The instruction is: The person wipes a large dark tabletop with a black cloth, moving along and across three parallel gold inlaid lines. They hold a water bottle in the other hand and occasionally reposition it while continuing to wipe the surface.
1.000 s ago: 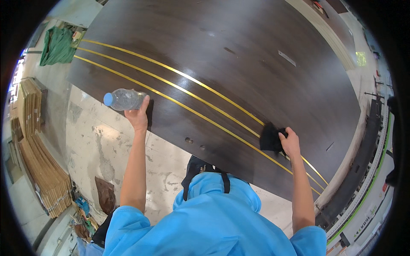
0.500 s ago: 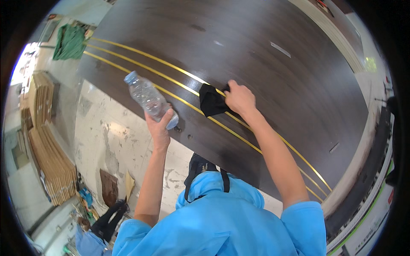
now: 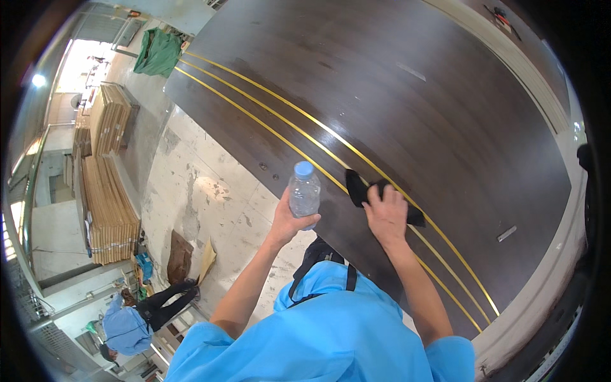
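My left hand (image 3: 287, 223) is closed around the lower part of a clear plastic bottle (image 3: 305, 196) with a blue cap. The bottle stands upright in the hand, over the near edge of a large dark brown door panel (image 3: 382, 121). My right hand (image 3: 387, 218) presses a black cloth (image 3: 358, 190) onto the panel, fingers bent over it. Parts of the cloth show on both sides of the fingers. Under and beside it run gold strips (image 3: 331, 135), set lengthwise in the panel.
Two round holes (image 3: 263, 166) lie near the panel's near edge. A small metallic piece (image 3: 506, 233) rests on the panel's right part. Stacked brown boards (image 3: 108, 204) and a green cloth (image 3: 158, 52) are on the left. Another person (image 3: 130, 328) is at the lower left.
My right hand has moved right and nearer along the strips with the cloth. My left hand has brought the bottle right, from tilted to upright. The view has shifted too.
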Motion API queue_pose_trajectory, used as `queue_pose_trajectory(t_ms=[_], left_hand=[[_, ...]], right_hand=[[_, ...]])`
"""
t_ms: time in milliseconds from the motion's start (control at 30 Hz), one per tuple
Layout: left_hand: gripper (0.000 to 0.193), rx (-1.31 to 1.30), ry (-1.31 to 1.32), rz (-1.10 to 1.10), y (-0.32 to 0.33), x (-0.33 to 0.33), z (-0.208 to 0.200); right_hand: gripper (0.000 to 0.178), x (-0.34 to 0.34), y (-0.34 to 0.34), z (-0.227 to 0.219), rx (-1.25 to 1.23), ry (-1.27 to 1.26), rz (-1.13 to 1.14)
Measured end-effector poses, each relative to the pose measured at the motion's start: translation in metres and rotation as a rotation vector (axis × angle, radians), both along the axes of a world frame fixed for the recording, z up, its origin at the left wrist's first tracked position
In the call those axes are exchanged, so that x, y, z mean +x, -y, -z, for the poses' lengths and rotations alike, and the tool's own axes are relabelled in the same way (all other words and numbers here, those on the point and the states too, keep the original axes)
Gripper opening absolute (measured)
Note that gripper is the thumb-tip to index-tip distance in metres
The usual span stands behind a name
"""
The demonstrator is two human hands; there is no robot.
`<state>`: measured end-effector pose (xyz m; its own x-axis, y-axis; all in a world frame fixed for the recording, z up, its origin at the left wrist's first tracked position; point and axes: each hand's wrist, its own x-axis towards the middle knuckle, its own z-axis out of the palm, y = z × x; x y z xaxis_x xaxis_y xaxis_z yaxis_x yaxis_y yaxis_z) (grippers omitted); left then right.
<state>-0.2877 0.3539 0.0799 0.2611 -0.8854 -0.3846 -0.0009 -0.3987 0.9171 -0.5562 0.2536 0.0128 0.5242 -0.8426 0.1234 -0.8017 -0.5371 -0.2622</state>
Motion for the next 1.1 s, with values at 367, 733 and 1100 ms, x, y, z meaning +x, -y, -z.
queue_pose_trajectory(t_ms=[367, 733, 1100], left_hand=[[0.080, 0.198, 0.815, 0.627, 0.042, -0.041, -0.084], [0.067, 0.228, 1.041, 0.803, 0.072, -0.064, -0.115], [0.070, 0.334, 0.960, 0.804, 0.077, -0.071, -0.119]], right_hand=[[0.020, -0.018, 0.045, -0.007, 1.798, 2.017, 0.456], [0.042, -0.016, 0.036, 0.020, 1.570, 2.236, 0.548], [0.045, -0.015, 0.036, 0.014, 1.595, 2.187, 0.543]])
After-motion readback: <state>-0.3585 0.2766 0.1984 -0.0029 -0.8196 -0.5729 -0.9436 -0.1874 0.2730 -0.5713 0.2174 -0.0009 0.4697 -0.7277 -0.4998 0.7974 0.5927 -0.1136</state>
